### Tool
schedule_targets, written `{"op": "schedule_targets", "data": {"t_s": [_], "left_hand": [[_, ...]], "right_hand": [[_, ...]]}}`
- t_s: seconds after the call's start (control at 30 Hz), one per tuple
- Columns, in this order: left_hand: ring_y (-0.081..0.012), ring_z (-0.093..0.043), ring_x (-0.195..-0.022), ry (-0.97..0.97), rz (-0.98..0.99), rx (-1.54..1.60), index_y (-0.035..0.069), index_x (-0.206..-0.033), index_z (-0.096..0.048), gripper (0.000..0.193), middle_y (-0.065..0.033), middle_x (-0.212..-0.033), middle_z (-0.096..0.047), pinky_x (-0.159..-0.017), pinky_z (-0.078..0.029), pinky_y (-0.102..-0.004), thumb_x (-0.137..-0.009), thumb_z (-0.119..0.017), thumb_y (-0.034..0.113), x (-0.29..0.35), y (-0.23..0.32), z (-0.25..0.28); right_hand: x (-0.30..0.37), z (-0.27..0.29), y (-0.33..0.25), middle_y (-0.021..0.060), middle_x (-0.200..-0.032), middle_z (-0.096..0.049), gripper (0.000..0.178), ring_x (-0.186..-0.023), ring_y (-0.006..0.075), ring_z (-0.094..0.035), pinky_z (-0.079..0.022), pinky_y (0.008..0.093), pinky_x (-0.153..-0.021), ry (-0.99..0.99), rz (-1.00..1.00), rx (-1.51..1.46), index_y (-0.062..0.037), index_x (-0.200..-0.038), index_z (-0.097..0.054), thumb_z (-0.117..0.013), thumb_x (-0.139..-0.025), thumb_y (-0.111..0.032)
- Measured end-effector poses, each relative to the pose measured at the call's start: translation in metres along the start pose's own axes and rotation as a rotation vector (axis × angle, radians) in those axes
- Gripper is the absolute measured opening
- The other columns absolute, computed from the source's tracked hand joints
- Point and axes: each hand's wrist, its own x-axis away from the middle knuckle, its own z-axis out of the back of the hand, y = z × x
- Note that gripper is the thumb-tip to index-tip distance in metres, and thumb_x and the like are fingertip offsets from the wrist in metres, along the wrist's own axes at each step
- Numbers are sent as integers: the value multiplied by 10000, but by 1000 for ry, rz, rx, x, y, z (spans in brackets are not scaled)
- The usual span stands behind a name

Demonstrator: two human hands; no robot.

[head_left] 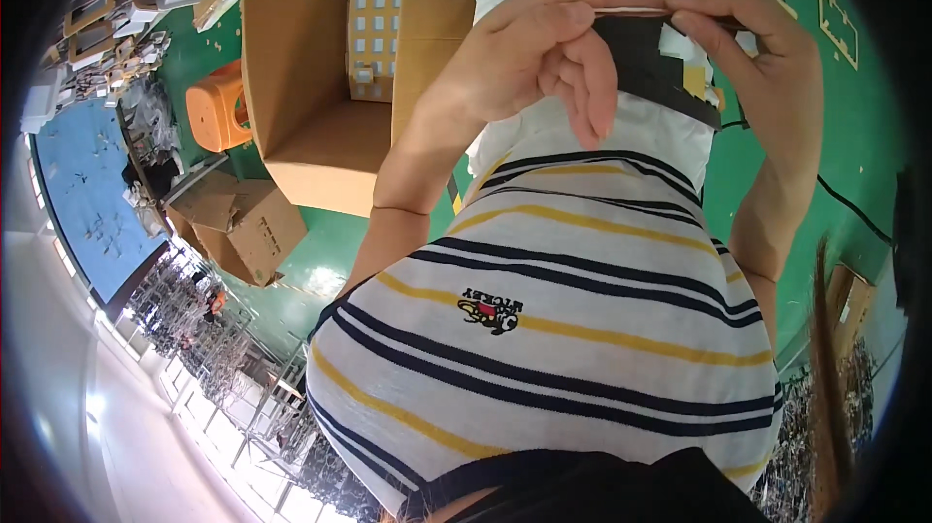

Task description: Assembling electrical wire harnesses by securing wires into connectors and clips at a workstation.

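A thin, pale strip (629, 11) with a brownish edge stretches level between my two hands, seen nearly edge-on. My left hand (529, 52) pinches its left end between thumb and forefinger, while the other fingers hang loosely bent. At the opposite end, the thumb and forefinger of my right hand (762, 37) are closed on it. Just beneath, a black sheet (621, 52) lies over my white-covered lap. Small yellow pieces (694, 81) and a white piece (672, 40) rest near its right side, below my right hand.
A large open cardboard box (320, 159) stands on the green floor to the left, with a sheet of white squares (375, 33) inside. Beyond are an orange stool (216, 107), a smaller carton (243, 227) and a blue-topped table (87, 193). A black cable (854, 207) crosses the floor at right.
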Motion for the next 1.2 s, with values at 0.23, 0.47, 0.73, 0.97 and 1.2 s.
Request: {"op": "schedule_targets", "data": {"t_s": [0.23,0.47,0.73,0.97,1.2], "left_hand": [[-253,-642,-532,-223,-63,103,-133,-1335,-352,484,-197,-643,-629,-507,-558,-300,-973,-248,170,1,2,15],[-224,-655,-701,-180,-129,-129,-79,-1289,-447,433,-160,-775,-653,-652,-570,-320,-959,-351,184,-6,-12,16],[-140,-601,-728,238,-409,-1093,-39,-862,-639,152,-90,-830,-634,-658,-472,-258,-786,-714,70,-56,-10,10],[-121,-570,-618,292,-323,-759,-13,-873,-647,121,-41,-733,-612,-619,-482,-237,-834,-688,94,-80,-58,40],[-179,-619,-857,367,121,364,26,-950,-612,149,-66,-864,-626,-809,-534,-378,-839,-660,112,-73,-121,49]], "right_hand": [[-4,3,2,39,-862,-613,130,-762,103,-573,-449,214,-683,20,103,20,0,-960,-673,-648,-832,0],[-15,7,-40,112,-696,-587,49,-652,227,-572,-435,316,-587,-11,-83,150,16,-755,-644,-673,-733,-18],[-28,13,-6,116,-713,-601,67,-641,226,-584,-440,323,-571,-165,-64,335,14,-784,-659,-675,-747,-39],[6,-14,47,42,-891,-620,113,-719,165,-581,-469,260,-678,233,263,579,-27,-923,-650,-664,-812,-31],[51,-47,111,95,-924,-546,142,-825,305,-578,-482,382,-697,-129,-1,494,-26,-896,-576,-651,-776,-41]]}}
